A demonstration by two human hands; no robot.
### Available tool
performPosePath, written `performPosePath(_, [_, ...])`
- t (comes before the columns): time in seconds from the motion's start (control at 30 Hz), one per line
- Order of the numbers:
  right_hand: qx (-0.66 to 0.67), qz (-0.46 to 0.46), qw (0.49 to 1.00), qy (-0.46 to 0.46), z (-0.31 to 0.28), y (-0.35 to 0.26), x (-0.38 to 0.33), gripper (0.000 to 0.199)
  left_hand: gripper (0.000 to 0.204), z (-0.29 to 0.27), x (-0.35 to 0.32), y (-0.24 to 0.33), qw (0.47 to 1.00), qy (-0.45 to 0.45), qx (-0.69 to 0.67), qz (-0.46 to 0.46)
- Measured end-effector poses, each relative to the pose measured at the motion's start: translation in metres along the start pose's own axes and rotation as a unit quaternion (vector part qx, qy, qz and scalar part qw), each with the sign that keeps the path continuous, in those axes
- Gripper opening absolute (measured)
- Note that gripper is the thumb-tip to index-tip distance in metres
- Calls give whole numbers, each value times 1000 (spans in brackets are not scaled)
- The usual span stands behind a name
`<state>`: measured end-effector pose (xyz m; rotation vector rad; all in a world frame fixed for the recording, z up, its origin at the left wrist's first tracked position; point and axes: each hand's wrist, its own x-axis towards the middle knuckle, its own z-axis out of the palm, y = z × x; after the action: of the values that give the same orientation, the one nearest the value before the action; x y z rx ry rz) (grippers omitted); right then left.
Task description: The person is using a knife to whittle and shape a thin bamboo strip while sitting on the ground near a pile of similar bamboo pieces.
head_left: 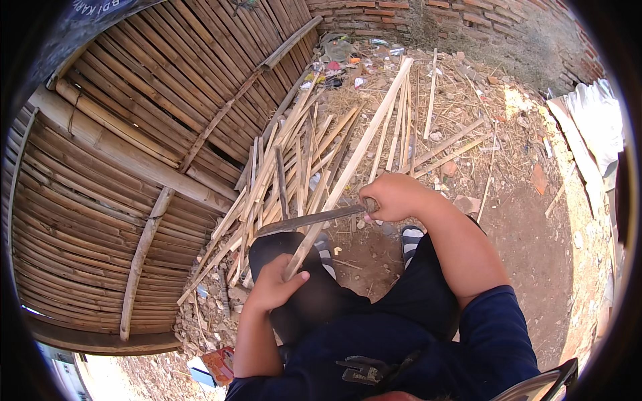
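My left hand [275, 283] is closed round the near end of a long pale bamboo strip [359, 155], over my left thigh. From there the strip slants away up and to the right, its far end above the littered ground. In my right hand [396, 198] is the handle of a machete [311, 219] with a long dark blade. The blade points left and crosses the strip a little beyond my left hand. Whether its edge bites into the strip, I cannot tell.
Many loose bamboo strips [294, 154] lie heaped ahead and to the left. A bamboo slat wall [154, 87] stands on the left, a brick wall [481, 23] at the back. Bits of rubbish [334, 65] and stones litter the ground. White sheeting [595, 123] hangs at the right.
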<state>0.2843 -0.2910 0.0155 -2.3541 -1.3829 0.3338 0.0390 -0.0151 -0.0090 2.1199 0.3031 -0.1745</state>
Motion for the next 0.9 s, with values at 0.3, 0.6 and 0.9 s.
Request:
performPosePath(0.3, [54, 234, 949, 206, -25, 75, -24, 43, 42, 0, 2, 6, 1000, -8, 10, 1])
performPosePath(0.6, [20, 43, 999, 3, 2, 18, -2, 43, 41, 0, 0, 7, 1000, -1, 8, -3])
performPosePath(0.9, [46, 190, 977, 81, -24, 54, -11, 46, 43, 0, 1, 9, 1000, -1, 14, 4])
